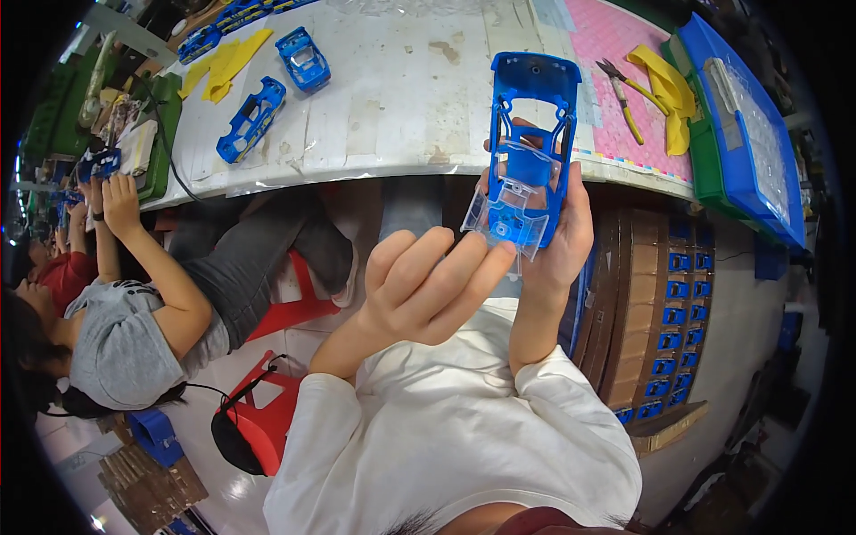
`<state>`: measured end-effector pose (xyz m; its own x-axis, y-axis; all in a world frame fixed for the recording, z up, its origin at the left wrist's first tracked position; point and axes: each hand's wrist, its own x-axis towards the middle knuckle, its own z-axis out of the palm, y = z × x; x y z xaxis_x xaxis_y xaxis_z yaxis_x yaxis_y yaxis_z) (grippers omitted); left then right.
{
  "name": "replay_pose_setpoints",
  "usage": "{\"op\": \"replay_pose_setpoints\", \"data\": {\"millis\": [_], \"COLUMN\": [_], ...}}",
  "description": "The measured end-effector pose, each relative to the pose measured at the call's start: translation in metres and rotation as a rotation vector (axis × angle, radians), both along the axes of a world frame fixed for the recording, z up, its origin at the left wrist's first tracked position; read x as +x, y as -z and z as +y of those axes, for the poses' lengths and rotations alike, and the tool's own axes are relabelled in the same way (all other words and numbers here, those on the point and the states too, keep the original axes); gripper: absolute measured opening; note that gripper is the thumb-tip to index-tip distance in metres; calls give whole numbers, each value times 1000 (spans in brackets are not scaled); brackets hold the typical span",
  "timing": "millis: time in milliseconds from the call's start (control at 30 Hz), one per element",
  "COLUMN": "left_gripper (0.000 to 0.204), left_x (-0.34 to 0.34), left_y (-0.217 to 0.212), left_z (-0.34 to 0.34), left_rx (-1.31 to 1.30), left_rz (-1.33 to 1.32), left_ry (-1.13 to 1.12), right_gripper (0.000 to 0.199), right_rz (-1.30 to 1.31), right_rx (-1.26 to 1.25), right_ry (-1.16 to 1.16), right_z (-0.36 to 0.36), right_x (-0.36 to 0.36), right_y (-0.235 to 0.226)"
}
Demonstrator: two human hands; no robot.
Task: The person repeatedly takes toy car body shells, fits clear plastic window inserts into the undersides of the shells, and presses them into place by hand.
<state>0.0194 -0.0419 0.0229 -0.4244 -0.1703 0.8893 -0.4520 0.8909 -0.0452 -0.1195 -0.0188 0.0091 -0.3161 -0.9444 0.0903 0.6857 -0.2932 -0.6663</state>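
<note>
My right hand (571, 227) is wrapped round a blue toy car body (537, 76), held upright past the table's near edge. Its hollow inside, with open window gaps, faces me. Between finger and thumb, my left hand (437, 285) pinches a clear plastic window piece (506, 212). That piece overlaps the lower part of the car body, and I cannot tell whether it is seated in it. Further off on the table lie two more blue car bodies, one nearer (252, 120) and one beyond it (303, 60).
Cutting pliers (624, 102) and a yellow cloth (669, 94) lie on a pink sheet (615, 36) at the right. Past them stands a blue bin (731, 134) with clear parts. A cardboard box (637, 321) of blue car bodies is at lower right. A co-worker (147, 330) sits at left.
</note>
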Motion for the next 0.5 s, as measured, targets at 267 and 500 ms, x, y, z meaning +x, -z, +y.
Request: {"op": "replay_pose_setpoints", "data": {"millis": [267, 500], "left_gripper": [24, 25], "left_x": [-2, -2], "left_y": [1, 3], "left_z": [1, 0], "left_rx": [15, 45], "left_rz": [-25, -19], "left_ry": [-19, 5], "right_gripper": [52, 52], "right_rz": [8, 12], "right_rx": [91, 119], "right_ry": [85, 114], "right_z": [6, 13], "right_x": [10, 12], "right_y": [3, 4]}}
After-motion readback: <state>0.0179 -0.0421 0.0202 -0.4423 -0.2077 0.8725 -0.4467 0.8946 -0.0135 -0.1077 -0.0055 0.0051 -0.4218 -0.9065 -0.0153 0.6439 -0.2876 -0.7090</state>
